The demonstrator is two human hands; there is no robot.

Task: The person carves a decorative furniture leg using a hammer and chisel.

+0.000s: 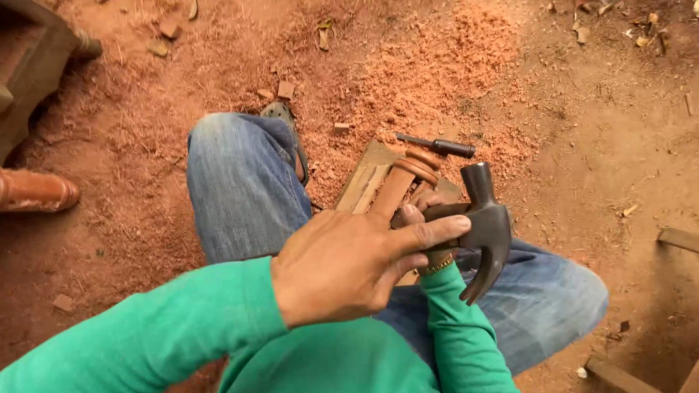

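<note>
Looking down from head height at a person sitting on red dirt ground, knees bent, in blue jeans (237,185) & a green long-sleeved top (146,347). Left hand (352,262) is in the middle of view, back of hand up, fingers curled & thumb stretched out toward the head of a dark claw hammer (486,226); its fingers cover what's under them, so can't tell exactly what it grips or how tight. Right hand (423,209) is mostly hidden behind the left one; only a few fingertips show, closed on the hammer's neck just below the head, w/ a gold bracelet (437,265) at the wrist. Hammer head sits upright over the right thigh, striking face up, claw curving down. Just behind the hands, a turned reddish wooden piece (403,179) w/ ringed collar leans across a flat wooden board (364,184) lying on the ground betw. the knees. A dark chisel-like tool (441,146) lies on the sawdust (430,70) just beyond the board. A sandalled foot (285,121) shows past the left knee. At the left edge: another turned wooden post (24,189) & a carved wood block (16,69). Wood offcuts (688,243) lie toward the lower right corner
</note>
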